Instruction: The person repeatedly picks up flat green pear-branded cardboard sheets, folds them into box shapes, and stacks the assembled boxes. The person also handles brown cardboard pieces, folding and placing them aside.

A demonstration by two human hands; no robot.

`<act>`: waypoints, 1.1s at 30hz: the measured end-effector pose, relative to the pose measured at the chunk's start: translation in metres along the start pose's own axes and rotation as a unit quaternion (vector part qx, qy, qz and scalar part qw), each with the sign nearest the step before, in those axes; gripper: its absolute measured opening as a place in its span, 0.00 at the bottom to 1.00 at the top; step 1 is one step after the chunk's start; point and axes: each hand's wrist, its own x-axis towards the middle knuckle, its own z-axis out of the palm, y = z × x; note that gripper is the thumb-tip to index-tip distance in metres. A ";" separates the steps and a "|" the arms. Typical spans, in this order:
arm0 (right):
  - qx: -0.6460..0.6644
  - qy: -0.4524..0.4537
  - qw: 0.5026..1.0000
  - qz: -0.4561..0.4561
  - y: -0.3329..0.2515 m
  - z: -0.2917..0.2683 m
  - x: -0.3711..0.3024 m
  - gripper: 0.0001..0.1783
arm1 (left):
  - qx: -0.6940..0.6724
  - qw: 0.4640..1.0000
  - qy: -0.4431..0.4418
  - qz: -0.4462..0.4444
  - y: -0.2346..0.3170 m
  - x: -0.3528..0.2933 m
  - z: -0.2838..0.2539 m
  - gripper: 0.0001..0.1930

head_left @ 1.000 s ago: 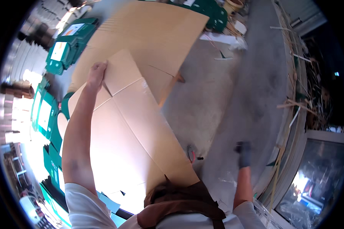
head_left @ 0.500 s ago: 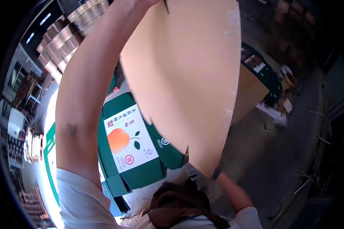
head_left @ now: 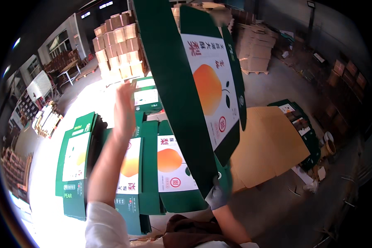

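Observation:
A flattened cardboard box (head_left: 213, 95), green with a white panel and an orange fruit picture, stands tilted upright before me. My right hand (head_left: 217, 196), in a grey glove, grips its lower corner. My bare left hand (head_left: 125, 109) is raised to the left of the sheet, apart from it. Motion smears its fingers, so their pose is unclear. Beneath lie more flat green printed boxes (head_left: 169, 163), partly hidden by the held one and my left forearm.
A stack of flat green boxes (head_left: 74, 161) is at left, with another pile (head_left: 146, 97) farther back. To the right lies a large sheet with its plain brown side up (head_left: 268, 144). Stacked cartons (head_left: 120, 45) and a pallet of flat cardboard (head_left: 256, 49) stand behind.
The held sheet has turned from its plain brown side to its printed side. My left hand has come down from the sheet's top and is off it. My right hand keeps its grip.

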 end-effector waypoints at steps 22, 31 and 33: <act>-0.489 -0.449 0.405 0.629 0.057 0.142 0.124 0.21 | 0.414 0.839 0.053 -0.349 -0.131 -0.292 -0.147 0.10; -0.688 -0.080 0.708 0.138 0.131 0.032 0.481 0.38 | 0.381 0.783 0.096 -0.482 -0.106 -0.289 -0.114 0.14; -0.762 -0.034 0.633 0.130 0.163 0.038 0.507 0.39 | 0.385 0.776 0.115 -0.486 -0.106 -0.302 -0.119 0.15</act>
